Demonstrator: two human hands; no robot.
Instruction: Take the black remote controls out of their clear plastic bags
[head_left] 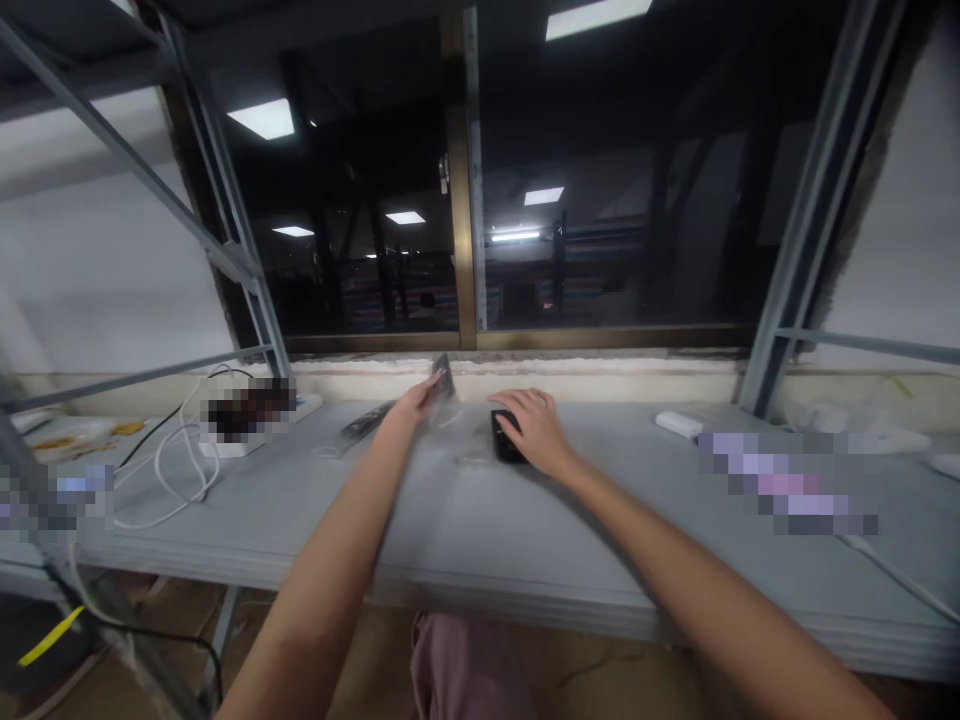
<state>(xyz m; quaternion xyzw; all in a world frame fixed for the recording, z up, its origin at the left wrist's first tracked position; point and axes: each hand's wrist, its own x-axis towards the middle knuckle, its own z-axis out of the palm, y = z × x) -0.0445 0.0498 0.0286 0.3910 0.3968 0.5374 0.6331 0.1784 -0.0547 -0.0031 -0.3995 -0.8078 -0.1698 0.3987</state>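
- The dark window [637,250] stood behind everything, its sill just above the back of the table.
- The grey table [480,520] carried the things, with its middle stretch before the person probably serving as working space.
- The left hand [421,400] pinched a dark, slim item [443,375] between thumb and fingers; it was tilted up off the table, perhaps for a clear hold on one end.
- The right hand [536,430] had its fingers loosely spread, thumb over a black item [507,445], seemingly to steady it; how firmly it pressed could not be told.
- A second dark item [366,421] lay beside the left forearm, apparently within easy reach.
- A white block [678,425] lay well to the right, likely out of the way.
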